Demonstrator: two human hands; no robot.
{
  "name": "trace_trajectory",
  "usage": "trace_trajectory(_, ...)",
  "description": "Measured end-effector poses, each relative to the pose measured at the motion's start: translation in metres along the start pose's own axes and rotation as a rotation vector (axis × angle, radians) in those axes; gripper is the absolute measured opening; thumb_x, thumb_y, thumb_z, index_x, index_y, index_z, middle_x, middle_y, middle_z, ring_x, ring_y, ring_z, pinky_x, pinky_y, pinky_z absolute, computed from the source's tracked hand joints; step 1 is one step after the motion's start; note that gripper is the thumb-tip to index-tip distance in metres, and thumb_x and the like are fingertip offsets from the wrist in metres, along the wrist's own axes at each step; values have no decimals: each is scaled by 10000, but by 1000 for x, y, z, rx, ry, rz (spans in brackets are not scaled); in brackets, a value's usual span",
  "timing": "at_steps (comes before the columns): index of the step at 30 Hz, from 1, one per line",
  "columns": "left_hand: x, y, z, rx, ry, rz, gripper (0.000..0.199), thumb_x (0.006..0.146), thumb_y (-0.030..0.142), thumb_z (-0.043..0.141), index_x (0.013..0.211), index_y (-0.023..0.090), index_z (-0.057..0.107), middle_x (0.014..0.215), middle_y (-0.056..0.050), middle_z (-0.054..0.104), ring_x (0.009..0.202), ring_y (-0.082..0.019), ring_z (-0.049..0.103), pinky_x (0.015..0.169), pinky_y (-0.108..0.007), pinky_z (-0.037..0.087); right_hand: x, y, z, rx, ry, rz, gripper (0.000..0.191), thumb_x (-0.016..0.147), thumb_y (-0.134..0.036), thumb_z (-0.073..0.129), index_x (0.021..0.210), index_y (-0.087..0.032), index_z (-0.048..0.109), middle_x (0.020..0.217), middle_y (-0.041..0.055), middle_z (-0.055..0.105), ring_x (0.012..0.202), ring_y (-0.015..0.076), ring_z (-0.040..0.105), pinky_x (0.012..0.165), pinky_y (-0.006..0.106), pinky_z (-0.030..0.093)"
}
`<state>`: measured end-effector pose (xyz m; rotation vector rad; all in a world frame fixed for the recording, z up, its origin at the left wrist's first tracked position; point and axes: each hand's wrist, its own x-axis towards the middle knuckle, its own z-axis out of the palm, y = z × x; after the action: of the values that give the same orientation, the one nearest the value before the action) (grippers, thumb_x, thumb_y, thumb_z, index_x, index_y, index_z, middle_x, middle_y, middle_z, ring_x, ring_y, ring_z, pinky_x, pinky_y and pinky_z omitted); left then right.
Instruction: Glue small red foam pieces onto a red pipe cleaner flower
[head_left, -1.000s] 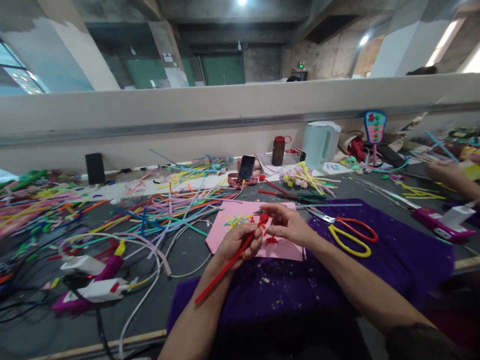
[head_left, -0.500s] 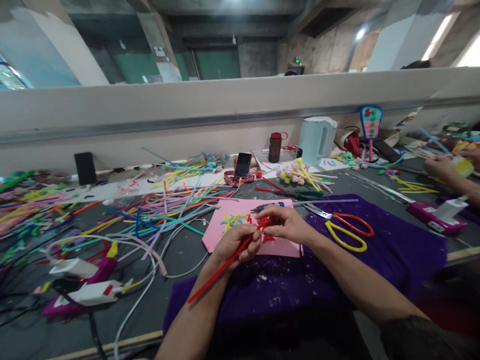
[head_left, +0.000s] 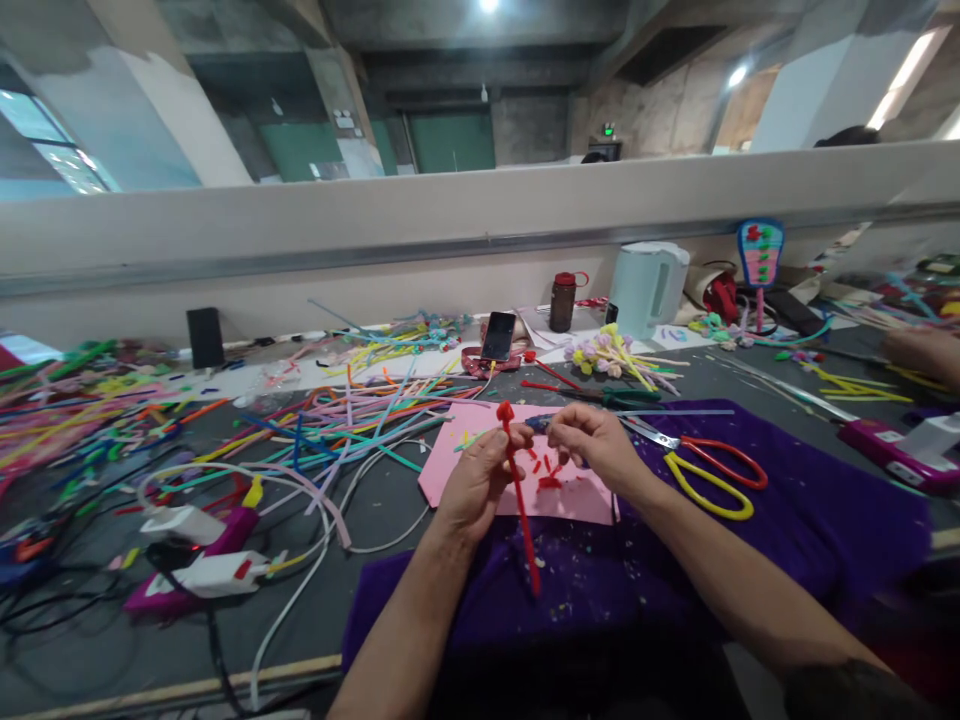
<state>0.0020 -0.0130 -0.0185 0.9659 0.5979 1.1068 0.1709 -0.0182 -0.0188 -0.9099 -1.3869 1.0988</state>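
Note:
My left hand [head_left: 480, 482] is closed round a red pipe cleaner [head_left: 526, 525]. The stem stands nearly upright with a small red bud-like knob at its top. To its right, my right hand [head_left: 596, 445] has its fingers pinched together; what lies between them, if anything, I cannot make out. A blue tool [head_left: 538, 424] with a long clear rod behind it lies by those fingertips, partly hidden. Beneath both hands a pink board [head_left: 442, 468] carries short red snippets [head_left: 551, 478] and some yellow and green bits.
Scissors [head_left: 709, 488] with red and yellow handles lie on the purple cloth [head_left: 825, 520]. Loose pipe cleaners [head_left: 360, 410], white cables and power strips [head_left: 176, 590] spread leftward. Behind are a phone [head_left: 498, 336], bottle [head_left: 562, 303] and kettle [head_left: 649, 290]. Another person's hand [head_left: 926, 352] shows far right.
The red pipe cleaner has swung from slanting along my left forearm to nearly upright, its knob now exposed. My right hand has moved off it to the right. The whole view has shifted slightly.

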Motion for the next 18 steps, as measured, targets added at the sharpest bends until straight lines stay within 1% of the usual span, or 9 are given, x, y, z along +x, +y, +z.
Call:
trace_trajectory(1,0,-1,1,-2,11,39,194,720,333,607,729,140,623,962,-46,587,832,-133,542,590,-196,443,-1,1,3,10,-17,35,177,739,-308,596,696,-141,556,587,-17,567,435,56,483,401,173,356)
trace_trajectory(3,0,-6,4,-6,26,79,195,722,338,606,736,146,630,1002,-44,580,829,-137,538,626,-220,445,-4,3,11,60,-87,96,191,735,-322,605,704,-138,563,600,-7,586,433,60,490,395,175,353)
trace_trajectory(5,0,-11,6,14,31,82,205,722,351,604,762,152,632,980,-38,588,728,-115,537,581,-217,430,-8,6,20,121,-176,119,206,726,-341,615,748,-140,575,601,-7,587,440,69,502,383,175,344)
trace_trajectory(7,-1,-14,7,59,14,59,227,730,357,596,838,160,632,898,-32,597,613,-88,506,518,-206,402,-11,9,28,150,-236,112,231,727,-364,610,758,-139,573,561,-17,560,431,74,502,362,170,318)
trace_trajectory(9,-1,-15,7,95,-3,41,266,738,348,591,919,156,624,779,-20,588,552,-75,472,498,-201,386,-12,11,32,160,-235,104,243,727,-379,608,743,-144,550,528,-32,528,406,68,485,347,165,286)
trace_trajectory(11,-1,-14,6,87,-7,32,292,730,339,601,942,139,621,724,-19,578,563,-83,480,531,-211,402,-12,10,32,164,-200,113,240,719,-370,620,730,-154,517,510,-50,503,384,59,463,346,162,269)
trace_trajectory(13,0,-11,5,64,14,20,294,706,330,627,920,129,627,776,-38,595,638,-106,518,587,-228,425,-11,8,28,155,-179,127,236,711,-352,632,721,-160,493,495,-64,484,373,50,434,356,162,270)
trace_trajectory(15,1,-7,4,63,54,-17,289,677,318,654,902,137,632,867,-51,606,714,-120,540,604,-222,430,-10,6,24,135,-169,143,238,713,-351,630,724,-162,486,485,-71,468,371,43,394,363,164,267)
trace_trajectory(18,1,-4,1,101,107,-75,262,644,297,685,853,146,636,849,-33,597,687,-97,531,531,-177,397,-9,5,19,106,-166,164,260,732,-393,603,741,-165,479,479,-77,446,374,40,344,364,167,246)
